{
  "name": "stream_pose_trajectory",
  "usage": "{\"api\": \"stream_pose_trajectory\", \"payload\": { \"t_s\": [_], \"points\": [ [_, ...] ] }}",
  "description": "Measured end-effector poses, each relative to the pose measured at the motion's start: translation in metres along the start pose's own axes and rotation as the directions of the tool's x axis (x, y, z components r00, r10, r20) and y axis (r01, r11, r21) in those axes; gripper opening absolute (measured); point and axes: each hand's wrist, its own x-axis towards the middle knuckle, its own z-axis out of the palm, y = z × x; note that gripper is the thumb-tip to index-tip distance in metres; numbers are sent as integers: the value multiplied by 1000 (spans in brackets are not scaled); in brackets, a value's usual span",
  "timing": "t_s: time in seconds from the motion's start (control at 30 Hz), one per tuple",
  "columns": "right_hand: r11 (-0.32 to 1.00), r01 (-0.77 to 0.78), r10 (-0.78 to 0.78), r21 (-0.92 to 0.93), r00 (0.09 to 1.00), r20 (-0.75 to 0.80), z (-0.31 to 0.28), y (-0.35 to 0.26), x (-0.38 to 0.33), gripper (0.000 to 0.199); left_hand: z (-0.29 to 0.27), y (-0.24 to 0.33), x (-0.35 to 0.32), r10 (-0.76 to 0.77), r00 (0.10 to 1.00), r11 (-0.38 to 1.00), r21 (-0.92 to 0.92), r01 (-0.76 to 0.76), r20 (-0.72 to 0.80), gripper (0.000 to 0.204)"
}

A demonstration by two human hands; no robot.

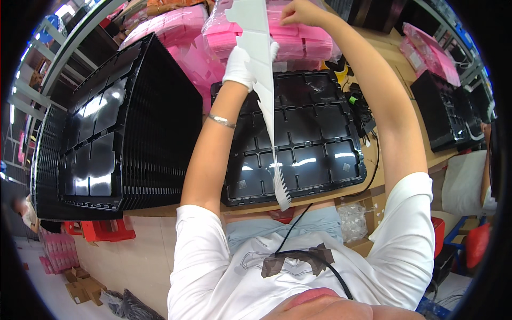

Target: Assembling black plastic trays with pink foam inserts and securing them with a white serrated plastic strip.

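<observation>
A tall white sheet (258, 40) with notched edges stands on edge over the black plastic tray (306, 125). Its narrow, saw-toothed lower end reaches toward the tray's near side. My left hand (238, 68), in a white glove and with a bracelet at the wrist, grips the sheet partway up. My right hand (301, 13) is bare and raised to the right of the sheet's upper part, its fingers curled together. A small gap shows between those fingers and the sheet. Whether they pinch anything I cannot make out.
A high stack of black trays (96, 120) stands at the left. Plastic-wrapped pink packs (304, 45) lie behind the tray. Cables (362, 109) run along its right side on the brown tabletop (392, 56). Farther right are more black trays (440, 112) and a pink bundle (432, 53).
</observation>
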Motion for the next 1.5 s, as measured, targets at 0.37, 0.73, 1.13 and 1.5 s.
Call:
{"api": "stream_pose_trajectory", "payload": {
  "t_s": [0.37,0.73,1.13,1.5],
  "points": [
    [831,323,-551,-454,361,-752,26,-57,-96,24,72,-51,64,281,951,690,661,-294,129,48],
    [452,50,600,891,722,-345,101,11,-198,66,35,-73,-55,-306,951,942,-131,308,37,39],
    [440,28,540,898,791,-289,112,-56,-249,29,-67,-3,-167,-710,676,375,-709,598,195,21],
    [803,-313,553,508,710,-436,174,-70,-380,22,-85,80,-271,-695,708,717,202,668,127,36]
  ]
}}
